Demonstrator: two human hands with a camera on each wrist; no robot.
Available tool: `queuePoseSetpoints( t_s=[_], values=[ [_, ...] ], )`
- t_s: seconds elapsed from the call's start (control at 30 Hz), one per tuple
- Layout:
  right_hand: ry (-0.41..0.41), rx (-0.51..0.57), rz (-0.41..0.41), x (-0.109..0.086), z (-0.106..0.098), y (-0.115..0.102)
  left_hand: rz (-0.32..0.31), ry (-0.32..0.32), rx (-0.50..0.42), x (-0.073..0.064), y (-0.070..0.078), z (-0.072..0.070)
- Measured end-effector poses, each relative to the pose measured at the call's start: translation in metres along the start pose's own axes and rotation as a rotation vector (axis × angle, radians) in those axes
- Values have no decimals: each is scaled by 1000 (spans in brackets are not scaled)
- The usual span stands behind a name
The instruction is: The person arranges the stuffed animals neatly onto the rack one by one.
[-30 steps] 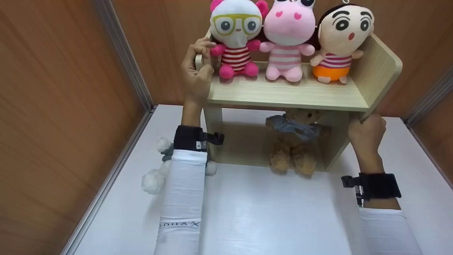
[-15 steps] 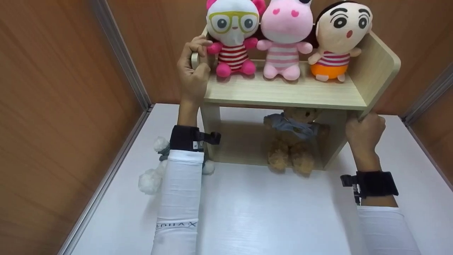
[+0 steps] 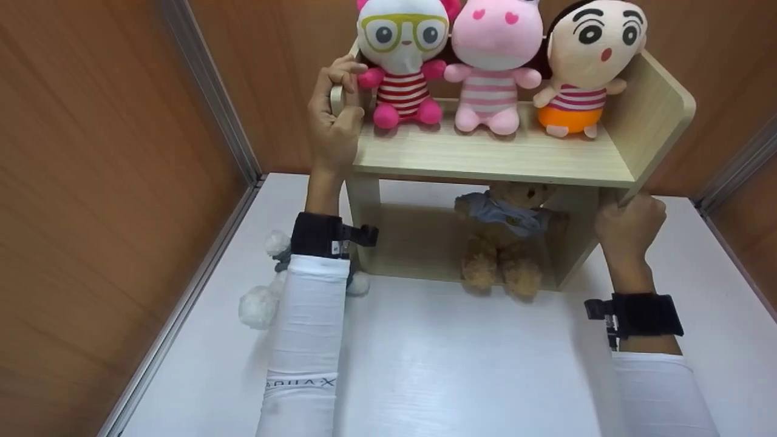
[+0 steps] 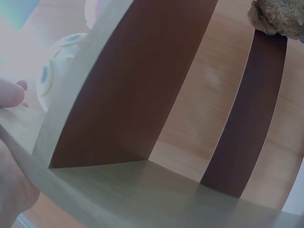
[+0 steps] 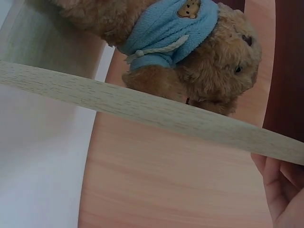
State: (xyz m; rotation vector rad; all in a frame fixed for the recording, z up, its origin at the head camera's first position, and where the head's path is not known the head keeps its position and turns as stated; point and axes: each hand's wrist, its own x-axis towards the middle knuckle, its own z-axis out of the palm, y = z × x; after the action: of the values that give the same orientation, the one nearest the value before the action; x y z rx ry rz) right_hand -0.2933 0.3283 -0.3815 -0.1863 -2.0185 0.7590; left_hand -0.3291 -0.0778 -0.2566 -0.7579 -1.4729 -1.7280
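A pale wooden two-tier shelf stands at the back of the white table. My left hand grips its upper left side panel, thumb and fingers on either side of the edge. Lower down, my right hand holds the right side panel with curled fingers; in the right wrist view fingertips touch its outer face. On the top tier sit a panda plush, a pink plush and a dark-haired doll plush. A brown teddy bear in a blue top sits below, its head partly hidden.
A white plush toy lies on the table left of the shelf, partly covered by my left forearm. Wood-grain walls with metal edging enclose the table at the left, back and right.
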Motion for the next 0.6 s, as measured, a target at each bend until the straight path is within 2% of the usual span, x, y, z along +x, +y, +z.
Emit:
queuePoseSetpoints(
  t_s=[0.43, 0.6],
  values=[
    [-1, 1, 5, 0, 1, -2, -131, -70, 221, -4, 14, -2],
    [-14, -17, 21, 0, 1, 2, -127, -89, 281, -13, 17, -6]
  ],
)
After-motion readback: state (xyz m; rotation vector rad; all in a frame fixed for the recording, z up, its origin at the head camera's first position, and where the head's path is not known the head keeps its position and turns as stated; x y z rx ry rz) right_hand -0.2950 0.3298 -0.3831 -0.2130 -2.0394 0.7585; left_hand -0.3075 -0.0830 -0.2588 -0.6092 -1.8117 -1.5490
